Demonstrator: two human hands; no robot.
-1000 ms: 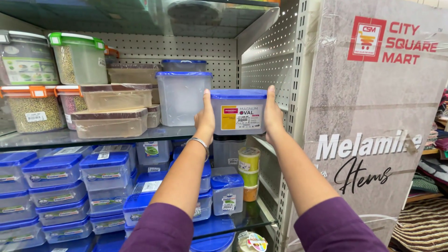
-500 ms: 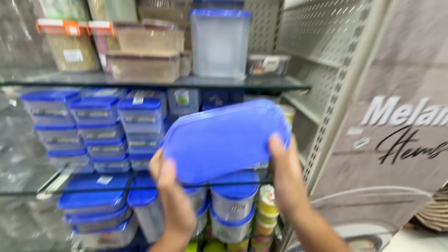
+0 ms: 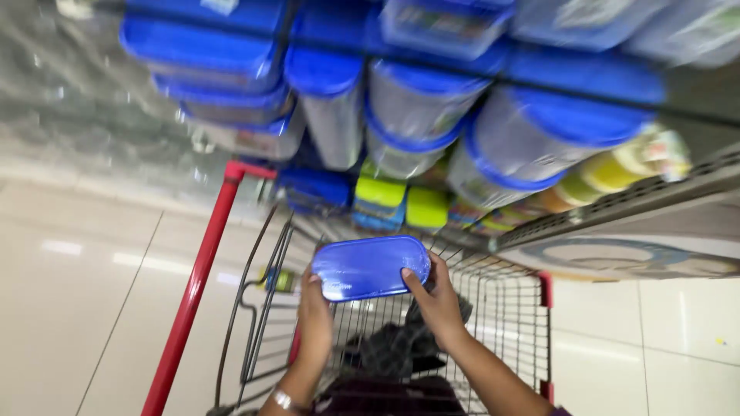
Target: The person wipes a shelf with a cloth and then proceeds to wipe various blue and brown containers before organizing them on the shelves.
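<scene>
Item: blue-lidded container (image 3: pixel 370 267), oblong with rounded ends, seen from the lid side; body hidden beneath the lid. It is gripped at both short ends and held above the wire basket of a shopping cart (image 3: pixel 493 300)

Left hand (image 3: pixel 314 320): clasped on the container's left end, fingers curled against the lid edge; a metal bangle (image 3: pixel 282 400) is worn at the wrist

Right hand (image 3: pixel 435 296): clasped on the container's right end, thumb laid on the lid, fingers wrapped round the far side

Below the hands: a dark cloth item (image 3: pixel 397 350), kind not discernible, is lodged inside the cart basket

Left of the left hand: the cart's red frame tube (image 3: pixel 196 281) is set slanting over pale glossy floor tiles (image 3: pixel 77 308)

Beyond the hands: shelves (image 3: pixel 617 204) stocked with blue-lidded clear storage containers (image 3: pixel 539 146), blurred; lime-green lidded tubs (image 3: pixel 401 202) are stacked lower, just past the cart's far rim
</scene>
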